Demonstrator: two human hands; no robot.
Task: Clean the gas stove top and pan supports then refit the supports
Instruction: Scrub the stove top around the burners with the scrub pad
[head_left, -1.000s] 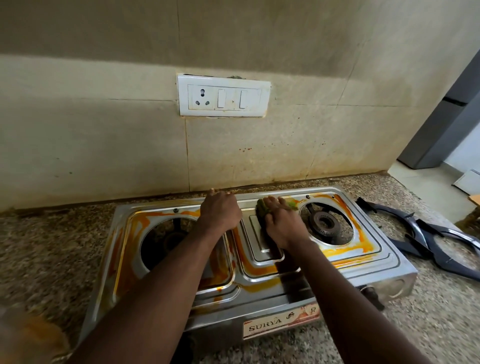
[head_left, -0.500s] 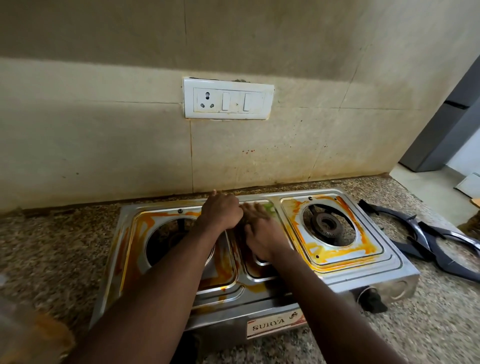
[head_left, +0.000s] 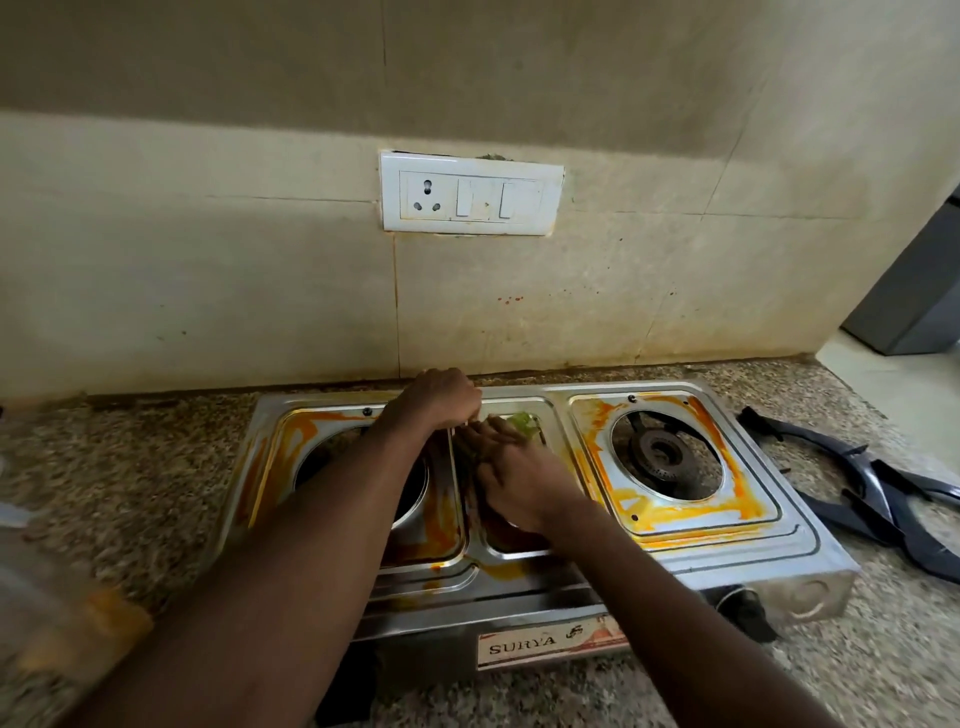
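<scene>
A two-burner steel gas stove (head_left: 800, 566) sits on the counter, smeared with orange-yellow stains around both burner wells. My left hand (head_left: 441, 397) is curled at the stove's back edge near the middle and grips the rim. My right hand (head_left: 514, 478) presses a green scrub pad (head_left: 522, 420) onto the centre panel between the burners; only the pad's far tip shows. The right burner (head_left: 662, 454) is bare. Two dark pan supports (head_left: 883, 493) lie off the stove on the counter to the right.
A speckled granite counter (head_left: 130, 467) runs under the stove. A white switch and socket plate (head_left: 470, 193) hangs on the tiled wall behind. A blurred orange-and-clear object (head_left: 67, 613) sits at the lower left. The stove's black knob (head_left: 748, 605) shows at the front right.
My right hand with the scrub pad slid left from near the right burner to the centre panel, beside my left hand. My left hand stayed at the back edge.
</scene>
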